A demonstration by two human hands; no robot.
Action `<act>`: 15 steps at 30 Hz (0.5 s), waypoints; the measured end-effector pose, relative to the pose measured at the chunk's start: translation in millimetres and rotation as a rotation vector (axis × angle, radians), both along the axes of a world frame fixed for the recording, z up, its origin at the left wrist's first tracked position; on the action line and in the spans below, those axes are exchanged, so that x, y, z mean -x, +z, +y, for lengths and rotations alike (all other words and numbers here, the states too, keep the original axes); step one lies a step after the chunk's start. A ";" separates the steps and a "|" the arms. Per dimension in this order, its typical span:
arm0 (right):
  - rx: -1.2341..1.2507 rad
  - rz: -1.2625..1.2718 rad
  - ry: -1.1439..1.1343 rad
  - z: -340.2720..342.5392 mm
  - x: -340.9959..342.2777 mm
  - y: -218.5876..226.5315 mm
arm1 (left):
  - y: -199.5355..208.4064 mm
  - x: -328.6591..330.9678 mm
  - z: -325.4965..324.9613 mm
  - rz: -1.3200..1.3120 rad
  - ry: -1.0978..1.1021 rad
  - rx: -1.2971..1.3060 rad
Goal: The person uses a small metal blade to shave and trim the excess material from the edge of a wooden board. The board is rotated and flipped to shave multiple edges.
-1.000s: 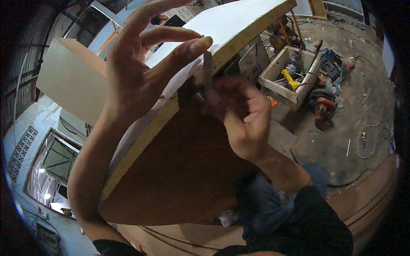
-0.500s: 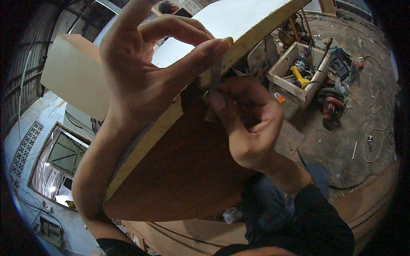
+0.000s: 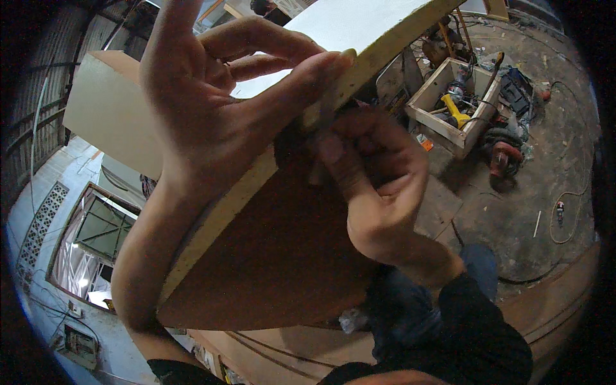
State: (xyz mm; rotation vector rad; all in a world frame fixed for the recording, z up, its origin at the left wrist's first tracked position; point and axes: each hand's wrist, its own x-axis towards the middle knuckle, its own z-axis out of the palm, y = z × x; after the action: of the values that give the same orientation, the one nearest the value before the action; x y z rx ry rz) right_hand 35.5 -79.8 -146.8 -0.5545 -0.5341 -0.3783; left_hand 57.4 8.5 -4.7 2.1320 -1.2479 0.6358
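The right hand point(image 3: 385, 183) is nearest, thumb and fingers drawn narrow, pinching a thin strip point(image 3: 328, 108) at the near side of the panel point(image 3: 256, 256)'s edge. Just beyond, the left hand point(image 3: 212, 109) has slid its thumb farther right along that edge; blur hides whether its narrowed fingertips grip the strip. The strip has stayed at the edge, so the work looks like careful positioning, still unfinished. Far right sits a wooden toolbox point(image 3: 435, 124).
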 end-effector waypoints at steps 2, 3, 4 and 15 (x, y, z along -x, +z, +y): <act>-0.045 -0.006 0.016 4.1 2.0 -0.8 | -0.4 9.7 -7.4 -0.029 0.101 0.009; -0.063 -0.007 0.014 5.1 1.2 -1.6 | -3.3 14.6 -16.4 -0.068 0.197 -0.006; -0.042 0.000 0.001 4.4 0.9 -1.9 | -6.4 19.5 -25.3 -0.101 0.293 -0.023; 0.018 0.005 0.085 -1.6 5.2 -2.8 | -0.2 11.4 -6.2 0.100 0.213 0.095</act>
State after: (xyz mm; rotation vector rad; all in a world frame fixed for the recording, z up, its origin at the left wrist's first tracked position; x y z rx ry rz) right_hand 30.3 -81.4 -149.6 -0.5479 -0.5545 -0.2911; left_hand 45.9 2.3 -5.0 2.2050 -0.9272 0.6546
